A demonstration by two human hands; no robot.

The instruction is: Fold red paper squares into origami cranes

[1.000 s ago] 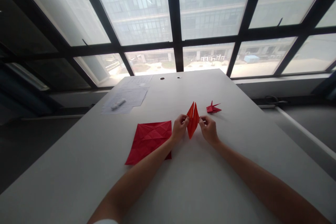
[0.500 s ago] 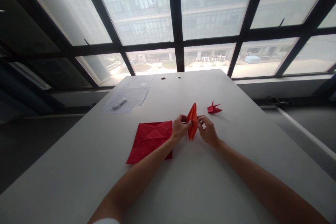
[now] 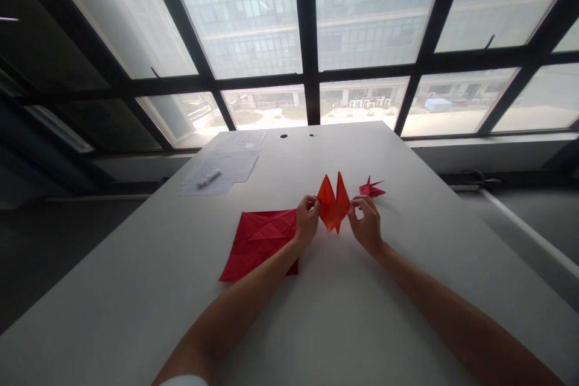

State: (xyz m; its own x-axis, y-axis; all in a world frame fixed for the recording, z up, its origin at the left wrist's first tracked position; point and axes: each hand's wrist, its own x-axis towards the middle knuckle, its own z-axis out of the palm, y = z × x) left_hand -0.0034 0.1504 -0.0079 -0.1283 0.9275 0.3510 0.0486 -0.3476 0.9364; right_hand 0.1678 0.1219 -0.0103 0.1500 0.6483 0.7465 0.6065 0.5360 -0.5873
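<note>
Between my hands, just above the table, is a folded orange origami paper [image 3: 333, 208], its two upper points spread apart and shorter points showing below. My left hand [image 3: 308, 220] pinches its left edge with thumb and fingers. On the opposite edge, my right hand [image 3: 366, 222] holds it in a pinch between thumb and forefinger. A creased red paper sheet [image 3: 260, 241] lies flat to the left, partly covered by my left forearm. Beyond my right hand sits a small folded red paper crane [image 3: 371, 188].
Printed sheets [image 3: 244, 163] lie at the far left of the white table [image 3: 325, 325], with a whitish tube-like object [image 3: 209, 178] on top. Two round holes pierce the table near its far edge. Large dark-framed windows [image 3: 312, 42] rise behind it.
The orange paper has opened out: its upper points are wider apart and its broad face now shows. My hands have drawn slightly apart, each at one side edge. The view has shifted slightly.
</note>
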